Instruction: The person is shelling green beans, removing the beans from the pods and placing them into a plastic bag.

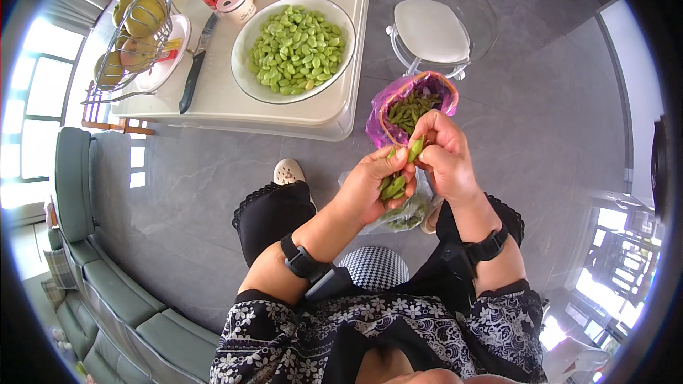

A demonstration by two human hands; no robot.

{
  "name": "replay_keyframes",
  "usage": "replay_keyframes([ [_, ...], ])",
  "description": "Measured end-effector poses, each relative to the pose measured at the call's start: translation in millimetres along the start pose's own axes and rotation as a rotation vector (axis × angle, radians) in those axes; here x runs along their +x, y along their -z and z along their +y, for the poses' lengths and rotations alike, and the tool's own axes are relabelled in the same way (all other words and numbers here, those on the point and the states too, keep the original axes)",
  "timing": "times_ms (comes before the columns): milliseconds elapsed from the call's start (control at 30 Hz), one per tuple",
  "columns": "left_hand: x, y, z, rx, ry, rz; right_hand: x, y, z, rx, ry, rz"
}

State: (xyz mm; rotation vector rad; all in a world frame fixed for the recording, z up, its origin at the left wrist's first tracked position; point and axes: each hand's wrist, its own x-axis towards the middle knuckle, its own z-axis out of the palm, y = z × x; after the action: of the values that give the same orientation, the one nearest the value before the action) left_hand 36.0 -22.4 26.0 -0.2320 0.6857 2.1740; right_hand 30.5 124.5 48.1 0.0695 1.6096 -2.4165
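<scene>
Left hand (368,183) beside right hand (448,161) (fingers (430,124) pinching)

From my remote seat I see a home, apparently a living and dining area. I make out a padded grey-green sofa (178,338) along one side, a bright window (41,146) with a curtain (75,1), and grey floor tiles (171,231). On the pale table (213,103) I find a wire basket (162,11) of round fruit (146,16) and a black-handled knife (191,85). I also spot a white-seated chair (432,30) nearby.
</scene>
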Motion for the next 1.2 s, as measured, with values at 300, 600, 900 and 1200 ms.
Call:
replay_keyframes([
  [300, 2, -8, 7, 0.324, -0.055, 0.109, 4, 2, -5, 0.118, -0.153, 0.086],
  [600, 2, -4, 9, 0.221, -0.029, 0.046, 4, 7, -7, 0.123, -0.290, 0.151],
  [900, -4, 6, 17, 0.493, 0.016, 0.111, 1, 15, -6, -0.677, 0.307, -0.101],
  [1200, -15, 8, 18, 0.486, -0.019, 0.071, -5, 14, -6, -0.250, -0.147, -0.209],
])
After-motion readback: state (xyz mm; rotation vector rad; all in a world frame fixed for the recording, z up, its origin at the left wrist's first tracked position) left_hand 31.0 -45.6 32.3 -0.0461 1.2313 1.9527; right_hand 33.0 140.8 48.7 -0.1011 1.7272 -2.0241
